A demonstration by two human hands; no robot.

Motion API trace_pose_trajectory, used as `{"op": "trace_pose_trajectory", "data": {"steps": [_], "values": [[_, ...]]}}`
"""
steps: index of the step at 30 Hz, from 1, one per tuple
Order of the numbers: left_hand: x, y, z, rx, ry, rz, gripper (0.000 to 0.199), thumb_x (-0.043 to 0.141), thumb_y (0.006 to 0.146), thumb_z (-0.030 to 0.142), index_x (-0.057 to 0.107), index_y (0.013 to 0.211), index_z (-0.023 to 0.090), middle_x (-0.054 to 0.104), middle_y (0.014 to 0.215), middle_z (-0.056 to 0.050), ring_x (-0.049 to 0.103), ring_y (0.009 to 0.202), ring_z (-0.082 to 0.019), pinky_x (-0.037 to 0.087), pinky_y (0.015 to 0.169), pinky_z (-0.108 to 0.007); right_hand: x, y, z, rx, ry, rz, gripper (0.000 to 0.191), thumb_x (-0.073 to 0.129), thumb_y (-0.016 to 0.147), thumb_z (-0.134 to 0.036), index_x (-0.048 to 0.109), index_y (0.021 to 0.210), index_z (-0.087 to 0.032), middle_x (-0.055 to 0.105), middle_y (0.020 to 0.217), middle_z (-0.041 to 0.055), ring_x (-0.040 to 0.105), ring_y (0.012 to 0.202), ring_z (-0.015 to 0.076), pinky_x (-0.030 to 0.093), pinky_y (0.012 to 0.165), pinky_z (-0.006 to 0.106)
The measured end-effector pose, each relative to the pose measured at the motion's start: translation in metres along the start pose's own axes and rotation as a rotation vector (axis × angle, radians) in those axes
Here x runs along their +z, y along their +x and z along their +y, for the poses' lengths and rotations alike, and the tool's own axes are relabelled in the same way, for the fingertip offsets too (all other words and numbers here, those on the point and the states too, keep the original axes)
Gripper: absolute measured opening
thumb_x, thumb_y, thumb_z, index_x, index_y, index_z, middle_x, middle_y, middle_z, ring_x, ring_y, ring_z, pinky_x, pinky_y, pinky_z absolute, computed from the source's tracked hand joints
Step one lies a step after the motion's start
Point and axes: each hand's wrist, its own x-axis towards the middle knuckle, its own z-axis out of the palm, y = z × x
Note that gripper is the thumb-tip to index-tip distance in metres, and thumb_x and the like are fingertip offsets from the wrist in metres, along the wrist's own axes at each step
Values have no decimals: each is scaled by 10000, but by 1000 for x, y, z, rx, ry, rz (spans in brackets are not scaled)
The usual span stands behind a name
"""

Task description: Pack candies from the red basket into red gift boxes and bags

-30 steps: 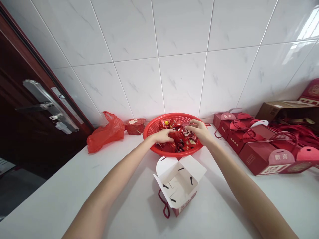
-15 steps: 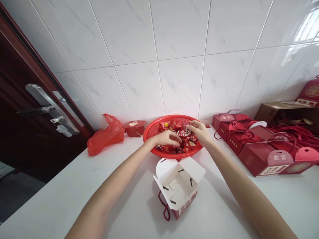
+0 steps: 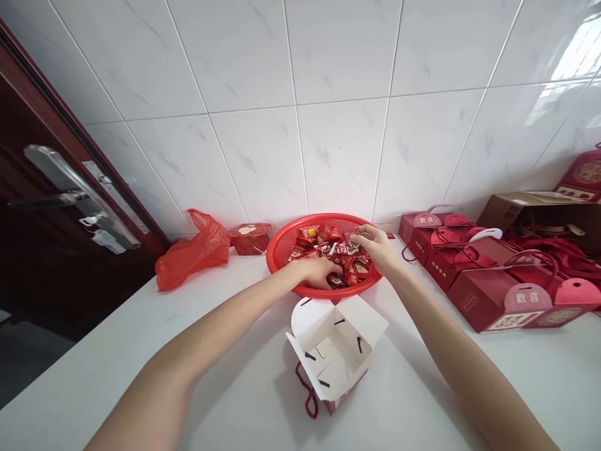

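Note:
A red plastic basket [image 3: 280, 249] holds many red-wrapped candies [image 3: 342, 249]. My left hand [image 3: 318, 272] is down inside its near side, thumb and fingers apart over the candies; its fingertips are partly hidden among the wrappers. At the basket's right side, my right hand [image 3: 377, 245] pinches a small pinkish-red candy packet [image 3: 351, 240] between thumb and fingers. Just in front of the basket stands a red gift box [image 3: 339, 357], its white flaps spread and nothing visible inside except black slits and tabs. A dark red cord handle [image 3: 310, 398] hangs from its left side.
Several closed red gift boxes [image 3: 488, 294] stand on the right, beside a brown carton [image 3: 526, 203]. Left of the basket are a red plastic bag [image 3: 195, 254] and a small red box [image 3: 252, 240]. A tiled wall [image 3: 342, 156] borders the white table [image 3: 244, 382].
My left hand has moved lower and slightly left into the candies. My right hand stays almost in place with its packet. The view has shifted slightly.

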Motion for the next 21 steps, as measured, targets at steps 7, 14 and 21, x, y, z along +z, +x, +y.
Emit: {"op": "trace_pose_trajectory", "data": {"steps": [7, 14, 21], "values": [[-3, 6, -26, -22, -419, 493, 240, 523, 794, 119, 748, 874, 144, 766, 947, -56, 697, 928, -201, 520, 864, -272, 0, -1, -2, -19, -3, 10, 286, 727, 610, -392, 556, 765, -224, 678, 693, -13, 576, 636, 160, 448, 620, 296], [0, 4, -29, -17, -654, 518, 177, 613, 799, 166, 746, 908, 125, 769, 996, -92, 698, 954, -227, 548, 930, -364, 0, 0, 0, -6, 3, -3, 298, 740, 597, -385, 549, 766, -231, 671, 698, -15, 586, 653, 167, 460, 628, 300], [4, 2, -26, -41, -505, 192, 260, 588, 835, 188, 736, 1047, 170, 766, 1080, -53, 703, 998, -204, 536, 926, -287, -2, -1, 1, -27, -32, -21, 285, 726, 614, -390, 552, 775, -233, 677, 696, -15, 598, 654, 171, 467, 627, 304]]}}
